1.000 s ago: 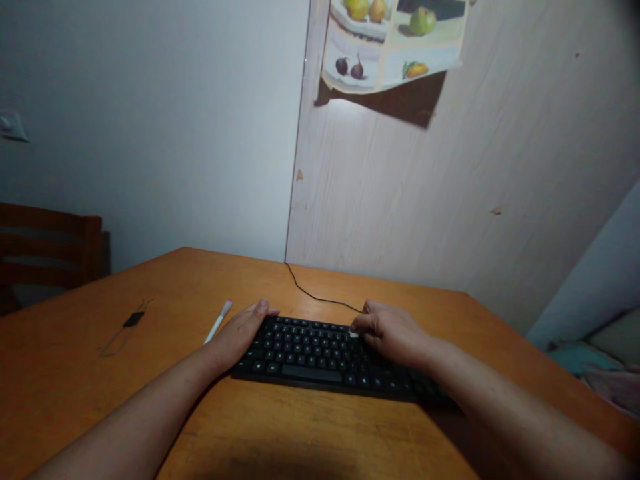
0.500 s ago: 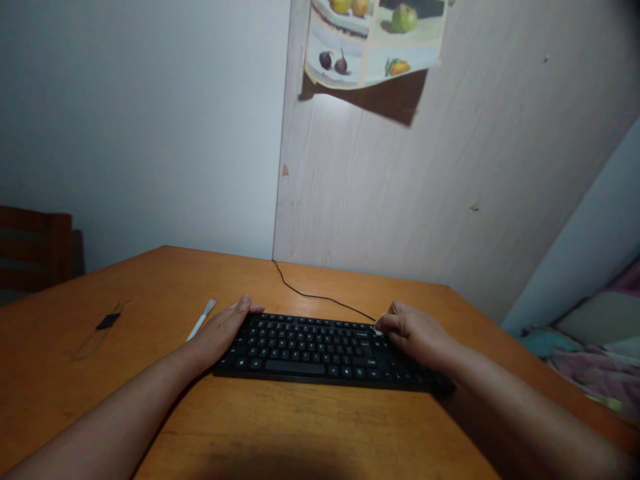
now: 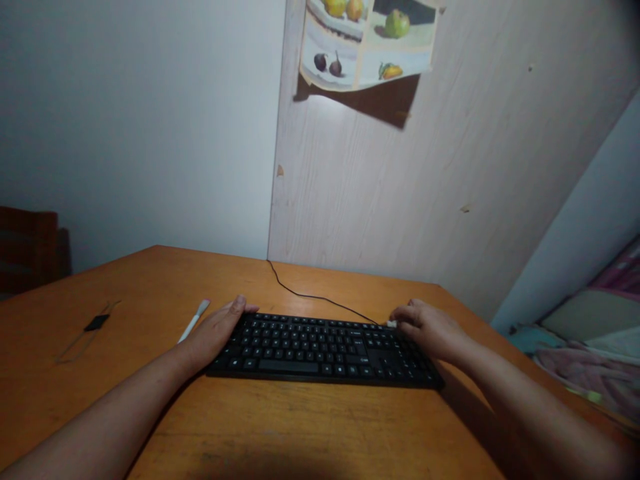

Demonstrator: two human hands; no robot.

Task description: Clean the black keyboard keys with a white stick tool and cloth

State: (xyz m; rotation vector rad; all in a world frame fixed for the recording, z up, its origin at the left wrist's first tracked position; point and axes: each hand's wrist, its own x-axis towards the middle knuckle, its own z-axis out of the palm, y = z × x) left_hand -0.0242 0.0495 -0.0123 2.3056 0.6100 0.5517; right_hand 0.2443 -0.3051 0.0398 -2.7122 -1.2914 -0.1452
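- Keyboard [image 3: 300,343] on table [image 3: 310,427], cable [image 3: 320,297] behind.
- Left hand [image 3: 220,330] against its left end; finger closure unclear.
- Right hand [image 3: 433,330], blocking its back-right keys, pinches something white [image 3: 391,324] (mostly hidden).
- Left of it: brush [image 3: 194,321], black corded item [image 3: 97,323].

Matt plastic was noted on the keyboard [image 3: 310,348]; scuffed, faintly glossy wood on the table [image 3: 300,427]; curled paper on the far poster [image 3: 367,50]; rumpled cloth [image 3: 590,373] at right.

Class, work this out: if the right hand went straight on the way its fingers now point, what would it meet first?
Most likely the black cable, near the back edge of the keyboard, just left of the small white piece at the fingers, though depth is unclear.
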